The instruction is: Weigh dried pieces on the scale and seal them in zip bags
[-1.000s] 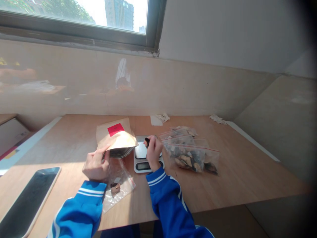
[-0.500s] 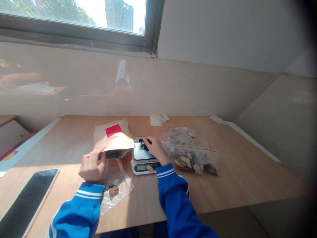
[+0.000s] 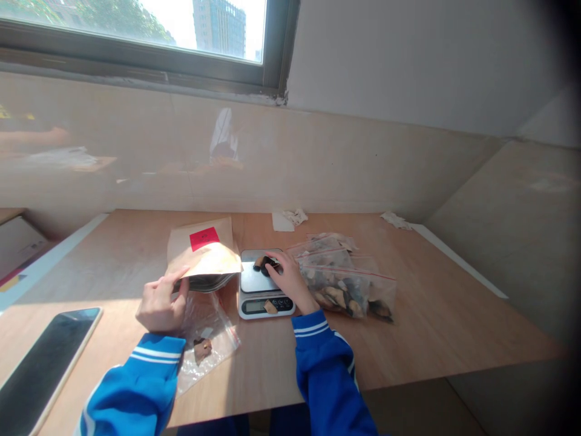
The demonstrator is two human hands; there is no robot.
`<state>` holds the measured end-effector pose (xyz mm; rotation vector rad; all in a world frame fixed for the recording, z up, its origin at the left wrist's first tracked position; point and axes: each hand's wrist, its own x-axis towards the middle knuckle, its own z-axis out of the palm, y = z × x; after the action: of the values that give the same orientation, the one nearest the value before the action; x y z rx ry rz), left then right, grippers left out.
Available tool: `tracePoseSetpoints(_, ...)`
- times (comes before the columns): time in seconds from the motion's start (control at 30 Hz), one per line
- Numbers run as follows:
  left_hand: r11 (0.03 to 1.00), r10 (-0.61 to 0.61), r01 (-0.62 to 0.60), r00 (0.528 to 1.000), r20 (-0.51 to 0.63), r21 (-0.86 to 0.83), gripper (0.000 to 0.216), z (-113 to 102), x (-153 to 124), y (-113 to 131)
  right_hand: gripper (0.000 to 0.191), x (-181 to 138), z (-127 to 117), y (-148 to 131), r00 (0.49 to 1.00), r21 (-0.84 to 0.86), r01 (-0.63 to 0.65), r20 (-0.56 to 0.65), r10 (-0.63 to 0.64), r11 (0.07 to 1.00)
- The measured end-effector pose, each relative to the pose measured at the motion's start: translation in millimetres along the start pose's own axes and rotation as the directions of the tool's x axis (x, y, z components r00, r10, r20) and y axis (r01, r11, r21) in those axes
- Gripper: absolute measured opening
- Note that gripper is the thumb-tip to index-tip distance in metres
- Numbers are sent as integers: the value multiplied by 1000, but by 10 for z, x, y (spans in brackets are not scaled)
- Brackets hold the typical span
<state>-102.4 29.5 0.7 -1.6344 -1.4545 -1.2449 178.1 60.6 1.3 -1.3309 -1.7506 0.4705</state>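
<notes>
On the platform of a digital scale (image 3: 252,280), dark dried pieces (image 3: 265,264) are heaped, and the fingertips of the right hand (image 3: 290,280) are laid on them; whether they are pinched cannot be told. The pieces are judged light, stiff and brittle, best taken by their edges with little pressure. The left hand (image 3: 160,301) is held open, just beside the lower edge of a kraft envelope (image 3: 202,257) with a red label (image 3: 204,238). A tan chip (image 3: 271,307) is left on the scale's front, and filled zip bags (image 3: 340,287) are crowded just beside the scale on the tabletop (image 3: 436,315).
</notes>
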Motion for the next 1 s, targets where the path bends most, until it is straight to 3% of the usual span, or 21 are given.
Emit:
tracePoseSetpoints(0.2, 999, -33, 34, 999, -14, 19, 18, 15, 0, 15, 45, -107, 46, 160, 998, 203, -43, -29, 50, 978)
tracePoseSetpoints(0.27, 998, -38, 39, 999, -30, 49, 18, 17, -3, 22, 42, -116, 58, 140, 997, 213, -55, -40, 65, 976)
tracePoseSetpoints(0.63, 994, -62, 59, 998, 27, 93, 20, 5, -17, -1, 12, 16, -37, 52, 994, 47, 1, -108, 5, 999)
tracePoseSetpoints(0.83, 996, -49, 47, 998, 24, 79, 21, 19, -34, -22, 10, 61, -98, 75, 989, 8, -44, -142, 44, 999)
tracePoseSetpoints(1.0, 996, -19, 19, 1000, 5, 91, 21, 12, -19, -13, 12, 13, -24, -78, 997, -160, 41, -57, -51, 986)
